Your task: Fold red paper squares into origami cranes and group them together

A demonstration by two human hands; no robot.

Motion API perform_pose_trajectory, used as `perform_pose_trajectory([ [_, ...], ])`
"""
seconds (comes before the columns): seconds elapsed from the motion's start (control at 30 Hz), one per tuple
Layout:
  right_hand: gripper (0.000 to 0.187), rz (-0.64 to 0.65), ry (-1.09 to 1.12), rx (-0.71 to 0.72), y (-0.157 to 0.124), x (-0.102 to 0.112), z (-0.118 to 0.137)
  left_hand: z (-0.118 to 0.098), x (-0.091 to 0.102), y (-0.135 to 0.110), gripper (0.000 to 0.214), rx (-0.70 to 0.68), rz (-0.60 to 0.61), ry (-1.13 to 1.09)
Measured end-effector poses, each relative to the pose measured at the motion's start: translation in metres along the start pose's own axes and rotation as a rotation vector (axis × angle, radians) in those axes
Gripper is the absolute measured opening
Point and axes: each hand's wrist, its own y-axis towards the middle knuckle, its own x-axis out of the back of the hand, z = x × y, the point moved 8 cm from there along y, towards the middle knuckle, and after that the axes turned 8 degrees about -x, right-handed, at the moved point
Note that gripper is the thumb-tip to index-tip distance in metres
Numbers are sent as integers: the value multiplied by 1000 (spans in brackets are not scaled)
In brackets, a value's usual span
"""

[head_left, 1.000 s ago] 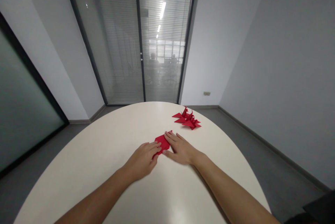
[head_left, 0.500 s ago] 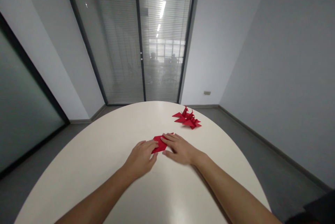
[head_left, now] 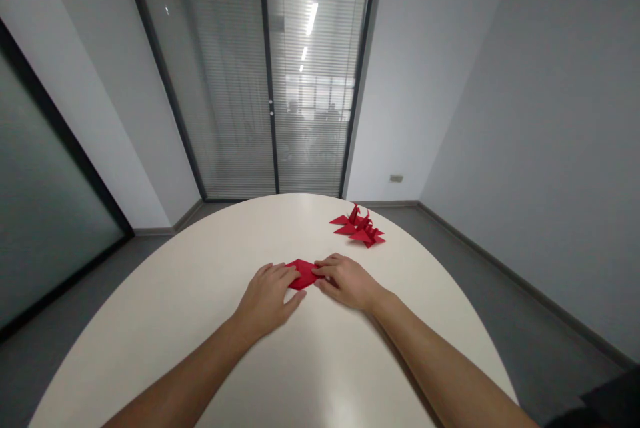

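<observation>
A small folded piece of red paper (head_left: 301, 274) lies flat on the round white table (head_left: 200, 301), between my two hands. My left hand (head_left: 267, 297) rests palm down with its fingers stretched out, the fingertips on the paper's left edge. My right hand (head_left: 346, 281) presses on the paper's right side, its fingers curled in and bent over the fold. Most of the paper's right part is hidden under those fingers.
Further back on the table, to the right, lie a few finished red origami cranes (head_left: 359, 227). Beyond the table's far edge stand glass doors with blinds (head_left: 270, 81). A grey wall runs along the right.
The red paper has been folded smaller and flatter. My right hand's fingers went from stretched flat to curled over the fold, and both hands shifted slightly left.
</observation>
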Motion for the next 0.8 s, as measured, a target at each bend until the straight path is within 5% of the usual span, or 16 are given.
perform_pose_trajectory([
  [0.8,9,-85,158,-201,1,0,-15,10,-3,6,22,106,46,106],
])
